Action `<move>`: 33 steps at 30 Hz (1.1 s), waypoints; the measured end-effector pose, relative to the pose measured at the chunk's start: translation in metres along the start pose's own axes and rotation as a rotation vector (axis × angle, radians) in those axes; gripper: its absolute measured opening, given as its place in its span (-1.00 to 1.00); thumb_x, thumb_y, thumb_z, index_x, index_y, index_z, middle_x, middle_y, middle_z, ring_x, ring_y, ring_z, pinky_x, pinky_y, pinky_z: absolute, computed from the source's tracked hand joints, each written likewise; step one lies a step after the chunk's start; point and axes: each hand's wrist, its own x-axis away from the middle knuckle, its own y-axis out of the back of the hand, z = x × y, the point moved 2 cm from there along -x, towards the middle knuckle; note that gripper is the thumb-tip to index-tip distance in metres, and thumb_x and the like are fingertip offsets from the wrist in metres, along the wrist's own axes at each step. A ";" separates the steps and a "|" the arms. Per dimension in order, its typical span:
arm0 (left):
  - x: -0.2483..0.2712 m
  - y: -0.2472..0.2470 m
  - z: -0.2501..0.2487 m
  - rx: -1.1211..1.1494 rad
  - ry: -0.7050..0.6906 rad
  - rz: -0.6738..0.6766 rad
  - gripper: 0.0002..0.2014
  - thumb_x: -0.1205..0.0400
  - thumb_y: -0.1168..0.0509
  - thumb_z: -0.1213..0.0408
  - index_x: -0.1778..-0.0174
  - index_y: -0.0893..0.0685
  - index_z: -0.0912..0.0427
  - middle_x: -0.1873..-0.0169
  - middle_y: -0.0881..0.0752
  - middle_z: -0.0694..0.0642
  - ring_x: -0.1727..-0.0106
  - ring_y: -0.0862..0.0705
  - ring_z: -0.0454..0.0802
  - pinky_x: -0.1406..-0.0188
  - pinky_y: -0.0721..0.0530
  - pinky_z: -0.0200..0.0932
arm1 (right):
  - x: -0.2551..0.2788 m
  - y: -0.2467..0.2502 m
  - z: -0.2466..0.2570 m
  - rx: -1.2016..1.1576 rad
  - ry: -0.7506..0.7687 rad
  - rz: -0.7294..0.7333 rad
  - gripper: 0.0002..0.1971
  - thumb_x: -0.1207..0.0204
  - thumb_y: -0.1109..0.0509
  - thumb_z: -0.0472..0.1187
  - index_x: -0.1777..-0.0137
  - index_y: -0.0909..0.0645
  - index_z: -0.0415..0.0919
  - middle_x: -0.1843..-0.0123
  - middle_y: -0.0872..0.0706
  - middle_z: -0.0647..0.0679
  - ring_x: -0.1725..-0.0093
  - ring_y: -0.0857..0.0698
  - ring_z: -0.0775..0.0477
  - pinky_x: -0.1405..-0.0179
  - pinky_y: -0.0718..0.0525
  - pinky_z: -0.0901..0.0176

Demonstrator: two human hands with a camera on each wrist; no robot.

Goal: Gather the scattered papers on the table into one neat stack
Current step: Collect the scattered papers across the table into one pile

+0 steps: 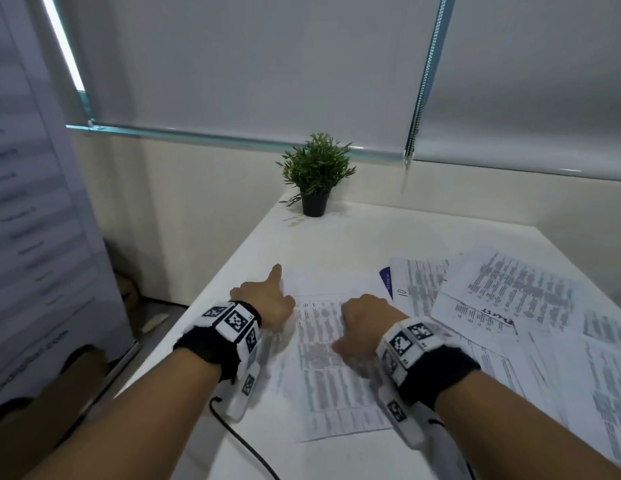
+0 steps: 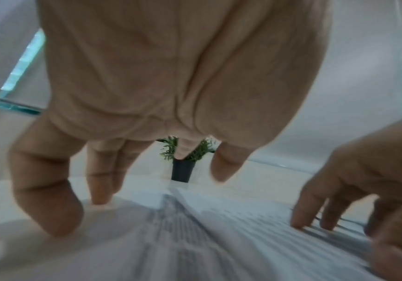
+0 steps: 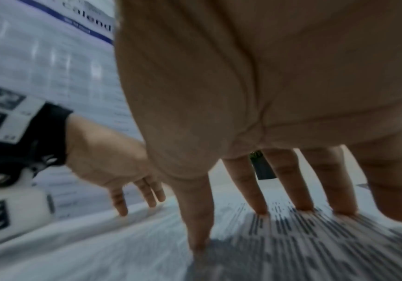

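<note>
A printed sheet (image 1: 337, 375) lies in the middle of the white table (image 1: 354, 237). Both hands press on it with straight fingers. My left hand (image 1: 267, 296) is at its left edge, fingertips (image 2: 99, 199) down on the surface and index finger stretched forward. My right hand (image 1: 361, 320) is on its upper right part, fingertips (image 3: 300, 207) planted on the print. Neither hand grips anything. More printed papers (image 1: 510, 289) lie scattered and overlapping to the right, one with a purple corner (image 1: 387, 282), one with red writing (image 1: 496, 318).
A small potted plant (image 1: 316, 174) stands at the table's far edge. A black cable (image 1: 239, 434) runs over the front left of the table. A large printed banner (image 1: 32, 202) stands to the left. Window blinds (image 1: 267, 64) fill the wall behind.
</note>
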 end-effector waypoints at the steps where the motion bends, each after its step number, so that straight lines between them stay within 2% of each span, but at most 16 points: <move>1: -0.001 -0.003 -0.006 -0.016 0.005 -0.023 -0.11 -0.67 -0.16 -0.21 -0.78 0.22 -0.08 -0.44 -0.65 0.21 -0.43 -0.60 0.30 -0.52 -0.43 0.12 | 0.001 -0.003 0.003 0.026 -0.014 0.008 -0.67 -0.54 -0.47 0.10 0.12 -0.55 -0.17 0.04 -0.63 -0.15 -0.02 -0.65 -0.20 0.06 -0.69 0.03; 3: -0.006 -0.007 -0.016 -0.067 0.023 -0.035 0.06 -0.57 -0.30 -0.27 -0.78 0.25 -0.06 -0.42 -0.65 0.19 -0.44 -0.59 0.28 -0.45 -0.45 0.13 | 0.003 -0.004 0.011 0.039 0.004 -0.008 -0.63 -0.59 -0.44 0.12 0.12 -0.52 -0.21 0.03 -0.60 -0.19 -0.07 -0.58 -0.24 -0.05 -0.67 -0.03; 5: -0.008 -0.010 -0.016 -0.014 0.064 -0.015 0.19 -0.46 -0.47 -0.17 -0.78 0.26 -0.08 -0.44 -0.61 0.27 -0.45 -0.57 0.32 -0.34 -0.59 0.08 | 0.002 -0.005 0.016 -0.017 0.034 -0.041 -0.67 -0.63 -0.43 0.04 0.09 -0.59 -0.26 0.07 -0.64 -0.18 -0.04 -0.67 -0.22 0.03 -0.67 0.04; 7: -0.007 -0.006 -0.010 0.099 0.084 -0.005 0.22 -0.44 -0.56 0.04 -0.78 0.26 -0.08 -0.47 -0.58 0.32 -0.43 -0.60 0.34 -0.28 -0.66 0.04 | 0.005 -0.004 0.013 -0.122 0.057 -0.070 -0.66 -0.67 -0.39 0.02 -0.17 -0.67 -0.28 -0.10 -0.71 -0.21 -0.17 -0.76 -0.24 -0.02 -0.71 0.03; 10: 0.004 0.007 0.001 0.285 0.033 -0.099 0.21 -0.43 -0.53 0.34 -0.78 0.21 -0.17 -0.37 -0.65 0.30 -0.25 -0.71 0.29 -0.13 -0.71 -0.01 | 0.019 0.001 -0.009 -0.391 0.022 -0.151 -0.47 -0.68 -0.38 0.12 -0.52 -0.56 -0.20 -0.43 -0.67 -0.18 -0.34 -0.72 -0.18 -0.29 -0.67 0.04; 13: 0.025 0.032 -0.001 0.419 -0.111 -0.287 0.17 -0.47 -0.50 0.45 -0.76 0.13 -0.30 -0.19 -0.72 0.22 -0.06 -0.77 0.25 0.02 -0.70 -0.09 | 0.038 0.006 -0.039 -0.574 -0.047 -0.289 -0.35 -0.60 -0.44 0.21 -0.60 -0.50 -0.12 -0.44 -0.68 -0.12 -0.35 -0.69 -0.11 -0.37 -0.60 0.06; 16: 0.057 0.069 -0.020 0.462 -0.324 -0.446 0.13 -0.50 -0.56 0.38 -0.71 0.06 -0.45 -0.08 -0.78 0.18 -0.04 -0.80 0.23 -0.02 -0.68 -0.12 | 0.055 0.010 -0.068 -0.818 -0.106 -0.381 -0.33 -0.50 -0.52 0.23 -0.52 -0.50 -0.06 -0.13 -0.77 -0.05 -0.17 -0.78 -0.13 -0.28 -0.72 -0.05; 18: 0.083 0.095 -0.041 0.501 -0.448 -0.509 0.09 -0.52 -0.57 0.36 -0.66 0.00 -0.53 -0.09 -0.80 0.12 0.02 -0.83 0.11 -0.03 -0.68 -0.16 | 0.072 0.018 -0.084 -0.961 -0.105 -0.439 -0.27 -0.47 -0.55 0.24 -0.56 -0.45 -0.04 0.00 -0.76 0.01 -0.16 -0.80 -0.15 -0.29 -0.73 -0.12; 20: 0.107 0.113 -0.063 0.550 -0.571 -0.524 0.04 -0.54 -0.56 0.39 -0.66 -0.08 -0.49 -0.08 -0.84 0.05 0.09 -0.86 -0.07 0.06 -0.71 -0.22 | 0.088 0.028 -0.099 -1.066 -0.091 -0.497 -0.16 -0.45 -0.57 0.26 -0.65 -0.36 -0.03 -0.19 -0.75 -0.04 -0.28 -0.74 -0.15 -0.40 -0.66 -0.13; 22: 0.129 0.121 -0.089 0.634 -0.700 -0.483 0.00 -0.54 -0.56 0.43 -0.67 -0.15 -0.43 -0.07 -0.86 0.06 0.12 -0.87 -0.16 0.13 -0.79 -0.17 | 0.105 0.035 -0.113 -1.180 -0.084 -0.538 -0.01 -0.36 -0.62 0.30 -0.71 -0.28 -0.01 -0.45 -0.66 -0.13 -0.36 -0.70 -0.16 -0.45 -0.62 -0.16; 24: 0.145 0.121 -0.115 0.762 -0.794 -0.391 -0.04 -0.54 -0.54 0.49 -0.67 -0.22 -0.34 -0.09 -0.85 0.13 0.04 -0.89 -0.05 0.12 -0.86 0.00 | 0.123 0.040 -0.128 -1.332 -0.059 -0.586 0.19 -0.14 -0.70 0.35 -0.75 -0.23 0.04 -0.59 -0.55 -0.16 -0.44 -0.65 -0.20 -0.51 -0.57 -0.24; 26: 0.156 0.115 -0.144 0.851 -0.844 -0.287 -0.13 -0.55 -0.50 0.54 -0.67 -0.30 -0.17 -0.05 -0.87 0.18 0.00 -0.90 0.05 0.09 -0.87 0.11 | 0.145 0.041 -0.146 -1.476 -0.016 -0.654 0.28 -0.05 -0.79 0.28 -0.76 -0.22 0.05 -0.65 -0.47 -0.15 -0.52 -0.57 -0.20 -0.56 -0.49 -0.26; 28: 0.164 0.105 -0.174 0.913 -0.898 -0.173 -0.31 -0.57 -0.48 0.55 -0.59 -0.46 0.03 -0.03 -0.88 0.24 -0.03 -0.89 0.19 -0.01 -0.83 0.28 | 0.173 0.041 -0.168 -1.571 0.012 -0.727 0.11 -0.17 -0.80 0.07 -0.71 -0.30 -0.02 -0.57 -0.53 -0.08 -0.52 -0.56 -0.13 -0.55 -0.46 -0.16; 30: 0.168 0.091 -0.202 0.983 -0.905 -0.071 -0.48 -0.58 -0.45 0.55 -0.45 -0.58 0.17 -0.04 -0.87 0.31 -0.03 -0.87 0.30 -0.06 -0.80 0.34 | 0.198 0.040 -0.195 -1.599 0.040 -0.782 -0.33 -0.39 -0.69 -0.21 -0.48 -0.50 -0.05 -0.39 -0.72 -0.01 -0.40 -0.67 -0.03 -0.36 -0.51 0.03; 31: 0.168 0.083 -0.216 1.032 -0.897 -0.028 -0.54 -0.59 -0.44 0.55 -0.41 -0.60 0.22 -0.04 -0.86 0.35 -0.03 -0.86 0.34 -0.06 -0.79 0.34 | 0.211 0.037 -0.210 -1.620 0.044 -0.801 -0.44 -0.40 -0.66 -0.29 -0.37 -0.55 -0.06 -0.32 -0.78 -0.03 -0.35 -0.72 -0.02 -0.32 -0.55 0.05; 33: 0.166 0.063 -0.241 1.139 -0.864 0.031 -0.65 -0.61 -0.42 0.54 -0.30 -0.63 0.24 0.01 -0.86 0.41 0.03 -0.85 0.38 0.02 -0.81 0.29 | 0.230 0.029 -0.243 -1.670 -0.021 -0.849 -0.45 -0.39 -0.67 -0.33 -0.36 -0.57 -0.17 -0.32 -0.81 -0.22 -0.31 -0.78 -0.22 -0.40 -0.62 -0.13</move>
